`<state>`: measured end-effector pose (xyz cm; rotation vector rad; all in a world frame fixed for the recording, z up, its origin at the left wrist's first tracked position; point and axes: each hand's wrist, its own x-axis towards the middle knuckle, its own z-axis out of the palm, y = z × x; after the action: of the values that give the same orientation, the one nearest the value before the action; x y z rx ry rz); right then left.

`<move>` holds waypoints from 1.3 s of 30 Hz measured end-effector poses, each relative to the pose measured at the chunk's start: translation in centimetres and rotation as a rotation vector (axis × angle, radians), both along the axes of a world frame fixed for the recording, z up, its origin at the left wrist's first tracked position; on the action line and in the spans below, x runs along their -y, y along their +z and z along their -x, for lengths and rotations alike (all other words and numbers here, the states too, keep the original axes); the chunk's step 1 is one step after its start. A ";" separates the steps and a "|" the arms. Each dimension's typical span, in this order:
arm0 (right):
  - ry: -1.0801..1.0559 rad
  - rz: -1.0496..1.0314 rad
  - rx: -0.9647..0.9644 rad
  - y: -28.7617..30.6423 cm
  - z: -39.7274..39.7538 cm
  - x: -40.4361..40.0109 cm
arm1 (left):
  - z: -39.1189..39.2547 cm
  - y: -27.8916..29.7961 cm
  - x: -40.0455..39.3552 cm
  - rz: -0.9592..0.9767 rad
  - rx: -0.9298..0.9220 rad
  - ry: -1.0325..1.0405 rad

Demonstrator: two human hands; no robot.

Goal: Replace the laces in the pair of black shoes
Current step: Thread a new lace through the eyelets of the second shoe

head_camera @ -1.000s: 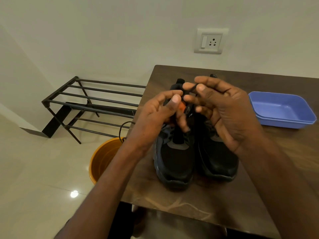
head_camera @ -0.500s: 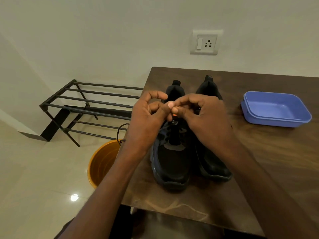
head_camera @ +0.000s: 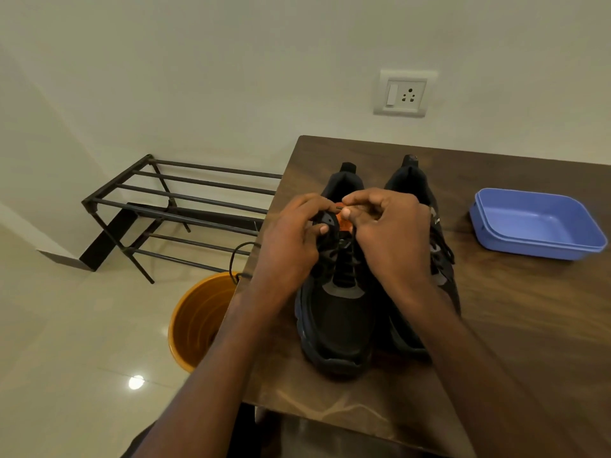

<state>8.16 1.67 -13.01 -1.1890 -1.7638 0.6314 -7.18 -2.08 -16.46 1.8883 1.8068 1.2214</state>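
Head view: pair of black shoes (head_camera: 334, 319) sits mid-frame on the tabletop (head_camera: 512, 325).
Left hand (head_camera: 287, 246): fingers curled, gripping the left shoe's eyelet flap.
Right hand (head_camera: 386, 233): fingers pinching the black lace (head_camera: 350, 241) tip.
Advice: hold the flap steady; feed the tip straight through.

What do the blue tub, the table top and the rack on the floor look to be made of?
Blue tub: plastic, smooth with a soft sheen and moulded rim. Table: dark wood or wood-look laminate, with grain streaks and a slight gloss; which one is unclear. Rack: thin black bars, probably painted metal.
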 end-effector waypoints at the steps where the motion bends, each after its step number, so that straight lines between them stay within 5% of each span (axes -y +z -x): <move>1: -0.001 -0.033 0.030 0.0 0.1 0.0 | 0.1 -0.2 -0.1 -0.013 0.019 0.010; 14: 0.054 -0.026 0.221 -0.3 -0.1 -0.6 | 0.3 -0.8 -0.2 0.013 0.420 0.071; 22: 0.021 0.229 -0.135 -0.7 0.2 -0.7 | 0.4 -0.6 -0.2 0.002 0.409 0.045; 27: 0.068 0.258 -0.150 -0.8 0.5 -0.7 | 0.3 -0.6 -0.1 -0.022 0.387 0.040; 36: 0.196 0.070 0.154 -1.0 -0.5 -0.6 | 0.0 -0.3 0.7 -0.115 0.226 0.062; 39: 0.188 -0.020 0.415 -1.3 -1.3 -0.6 | 0.2 1.6 0.8 -0.140 0.584 0.042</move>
<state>9.43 2.31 -14.28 -1.2106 -2.2446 0.4962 -7.41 -2.92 -14.90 1.3497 1.4748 1.7267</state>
